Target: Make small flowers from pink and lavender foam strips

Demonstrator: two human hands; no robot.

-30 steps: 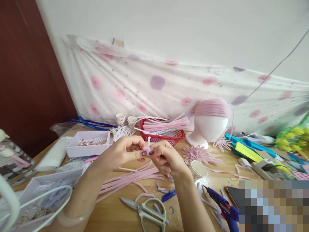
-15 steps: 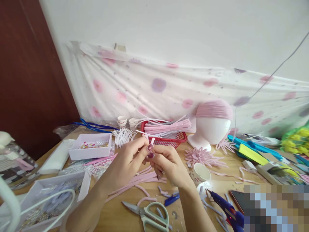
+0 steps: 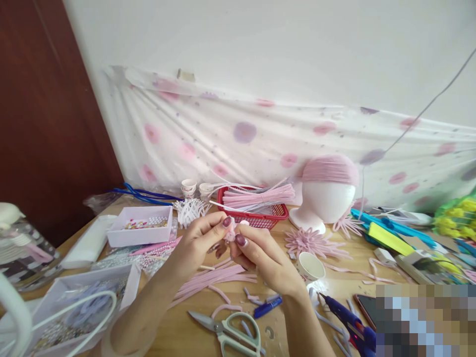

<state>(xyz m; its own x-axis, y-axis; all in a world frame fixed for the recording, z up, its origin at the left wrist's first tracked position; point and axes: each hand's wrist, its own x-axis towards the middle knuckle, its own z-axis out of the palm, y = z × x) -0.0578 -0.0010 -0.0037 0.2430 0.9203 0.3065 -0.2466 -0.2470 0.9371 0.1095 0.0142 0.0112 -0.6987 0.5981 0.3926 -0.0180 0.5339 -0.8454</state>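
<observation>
A small coiled piece of pink pipe cleaner is pinched between both hands above the middle of the table. My left hand grips it with thumb and fingers from the left. My right hand grips it from the right, and its fingers partly hide the piece. Straight pink pipe cleaners lie on the table below the hands. Nearer to me are green-handled scissors and a blue pen.
Behind the hands stands a red basket of pipe cleaners. A foam head, a pink pipe-cleaner flower and a paper cup stand right, with a glue gun nearer. White boxes of beads sit left.
Both hands have turned and shifted their fingers around the pink piece, showing more of it. The thumbs are now a little further apart. Things on the table stay in place.
</observation>
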